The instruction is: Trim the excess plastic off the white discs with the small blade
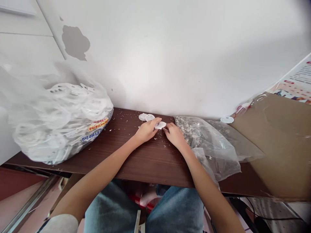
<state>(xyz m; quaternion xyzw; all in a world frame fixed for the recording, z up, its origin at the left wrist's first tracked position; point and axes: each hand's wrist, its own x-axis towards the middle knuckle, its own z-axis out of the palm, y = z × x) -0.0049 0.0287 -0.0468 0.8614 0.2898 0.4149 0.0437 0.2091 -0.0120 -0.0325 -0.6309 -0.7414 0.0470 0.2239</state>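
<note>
A flat white plastic piece (160, 125) sits pinched at the left hand (147, 130), its long side toward the right hand (175, 135), the hands together.

The plastic piece (160, 125) is white, like the looped scraps (73, 103) heaped in the clear bag (36, 144). The table (145, 161) is dark brown with fine wood grain, flecked with white crumbs. The label (97, 124) shows yellow, red and blue; the white wall (170, 58) carries a grey patch (75, 42).
</note>
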